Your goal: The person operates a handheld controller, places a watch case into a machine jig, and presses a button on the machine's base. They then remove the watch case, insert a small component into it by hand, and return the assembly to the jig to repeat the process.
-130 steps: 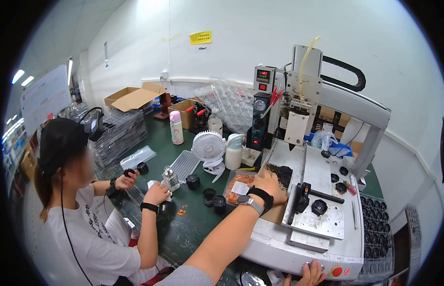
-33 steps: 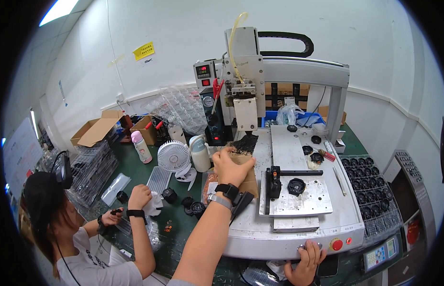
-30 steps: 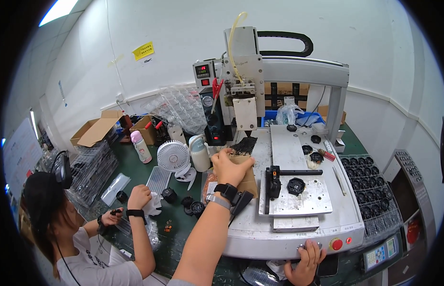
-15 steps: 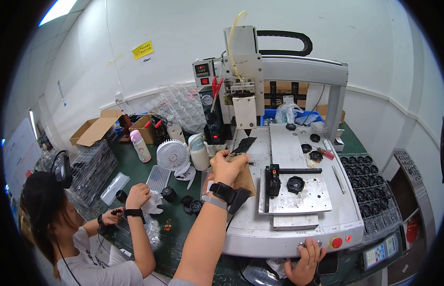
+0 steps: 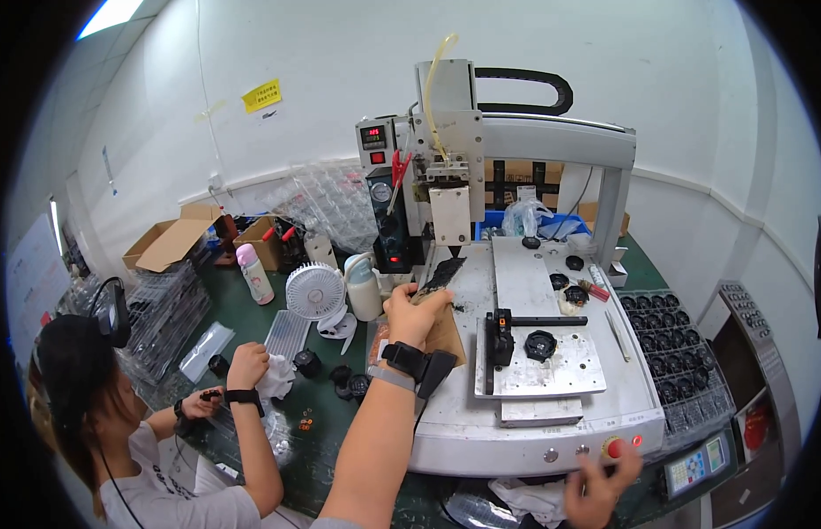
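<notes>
My left hand (image 5: 414, 316) pinches a brown piece of cardboard (image 5: 451, 333) whose upper end is caked with black residue (image 5: 446, 271). That end lies just below the dark nozzle tip (image 5: 455, 252) of a benchtop dispensing machine (image 5: 453, 212). My right hand (image 5: 600, 489), somewhat blurred and with fingers apart, is at the machine's front panel, fingertips close to the red push button (image 5: 613, 448). Whether it touches the button I cannot tell. A round black part (image 5: 541, 346) sits on the metal fixture plate (image 5: 569, 377) in front of the nozzle.
Trays of black round parts (image 5: 671, 344) stand at the right, beside a keypad controller (image 5: 697, 467). At the left are a white fan (image 5: 316, 291), a bottle (image 5: 254, 275) and a co-worker (image 5: 84, 397) handling a small black part. A white cloth (image 5: 529, 501) lies below the panel.
My right hand has moved right along the front panel, from the silver buttons toward the red one. My left hand keeps the cardboard under the nozzle. The view has shifted slightly.
</notes>
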Demonstrator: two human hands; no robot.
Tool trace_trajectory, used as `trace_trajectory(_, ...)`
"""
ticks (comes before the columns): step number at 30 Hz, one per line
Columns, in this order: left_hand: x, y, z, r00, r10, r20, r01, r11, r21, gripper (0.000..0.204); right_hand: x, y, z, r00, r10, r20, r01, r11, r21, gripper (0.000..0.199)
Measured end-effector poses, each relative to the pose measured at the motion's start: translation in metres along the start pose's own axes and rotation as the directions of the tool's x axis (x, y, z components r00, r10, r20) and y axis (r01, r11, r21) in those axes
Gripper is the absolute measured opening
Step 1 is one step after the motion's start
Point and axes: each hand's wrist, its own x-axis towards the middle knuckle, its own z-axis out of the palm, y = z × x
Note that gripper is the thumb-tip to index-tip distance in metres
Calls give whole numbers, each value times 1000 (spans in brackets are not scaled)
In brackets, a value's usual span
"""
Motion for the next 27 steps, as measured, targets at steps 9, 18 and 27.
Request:
trace_trajectory(9,6,-6,-7,999,-17,-36,14,997,-72,71,-10,42,-21,933,241,268,-199,965,-173,47)
trace_trajectory(18,9,-18,-3,1000,2,2,-2,998,-62,69,-7,51,-29,908,363,210,-344,931,-123,31)
trace_trajectory(27,-9,7,-11,980,187,61,-189,807,560,56,78,57,-53,951,226,211,-227,974,-21,23)
